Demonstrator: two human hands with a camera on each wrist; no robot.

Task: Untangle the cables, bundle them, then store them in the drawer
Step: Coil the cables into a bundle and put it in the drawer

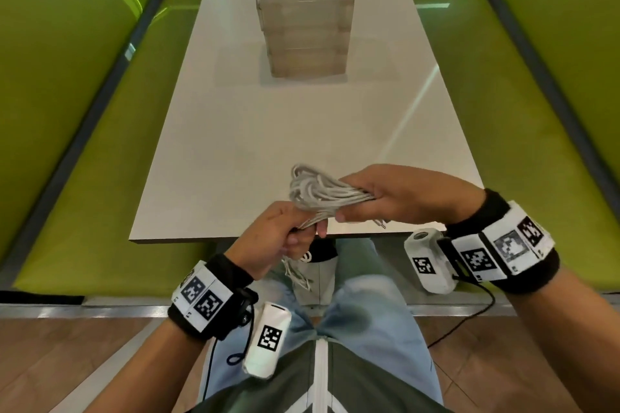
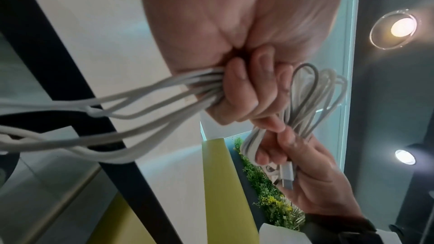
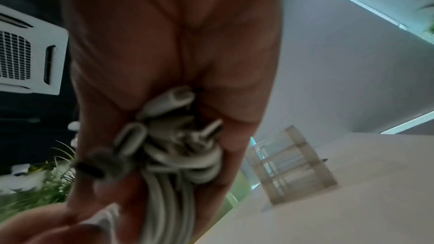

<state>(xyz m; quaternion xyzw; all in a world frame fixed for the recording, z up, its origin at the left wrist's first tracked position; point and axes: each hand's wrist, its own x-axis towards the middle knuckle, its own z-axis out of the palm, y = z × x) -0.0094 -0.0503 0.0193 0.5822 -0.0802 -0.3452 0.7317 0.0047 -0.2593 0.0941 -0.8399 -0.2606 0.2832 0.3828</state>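
Observation:
A bundle of white cables (image 1: 315, 189) is held in the air over the near edge of the white table (image 1: 268, 144). My right hand (image 1: 379, 194) grips the looped bundle with its plugs (image 3: 169, 129) poking out by the palm. My left hand (image 1: 281, 235) grips a group of cable strands (image 2: 164, 92) just below it, and their loose ends hang down under the table edge (image 1: 298, 273). The clear drawer unit (image 1: 305, 20) stands farther back on the table with all its drawers shut.
Green padded benches (image 1: 84, 144) run along both sides of the table. Between the hands and the drawer unit lies bare tabletop. Below the table edge are my legs (image 1: 352, 305) and a wooden floor (image 1: 67, 362).

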